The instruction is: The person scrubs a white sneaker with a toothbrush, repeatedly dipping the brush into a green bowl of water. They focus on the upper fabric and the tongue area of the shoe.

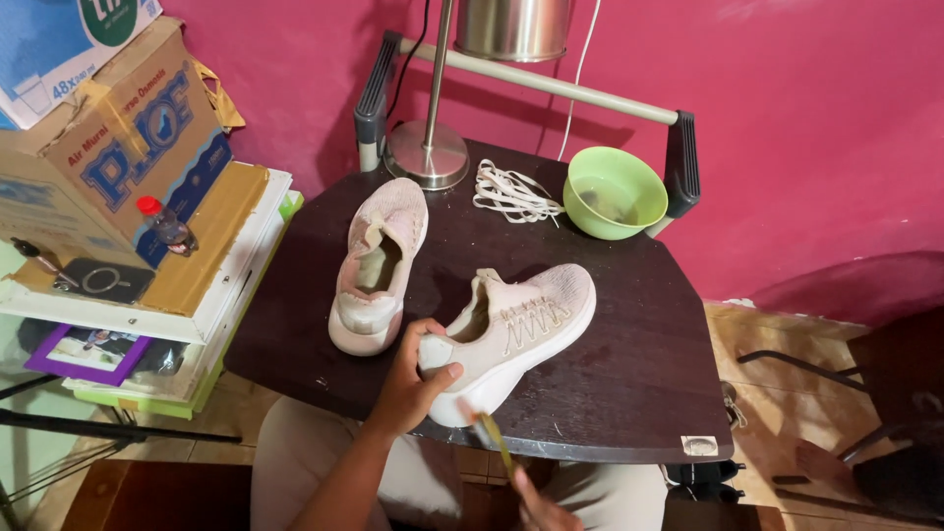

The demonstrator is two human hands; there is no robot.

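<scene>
Our left hand (411, 379) grips the heel of the laced shoe (511, 334) on the dark table (629, 364); our right hand (541, 506) pinches a yellow brush (495, 442) against its sole; second shoe (379, 261) alongside.

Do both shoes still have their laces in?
No, the far shoe has none, and loose white laces lie on the table by the green bowl.

laced shoe (511, 329): pale pink knit sneaker, white sole, laces threaded | pose: tipped on its side, heel at near counter edge, toe pointing up-right | held at heel by left hand (413, 379) | brush (495, 442): thin yellowish handle, blurred, in right hand (541, 511), tip just beside shoe's sole at heel
</scene>
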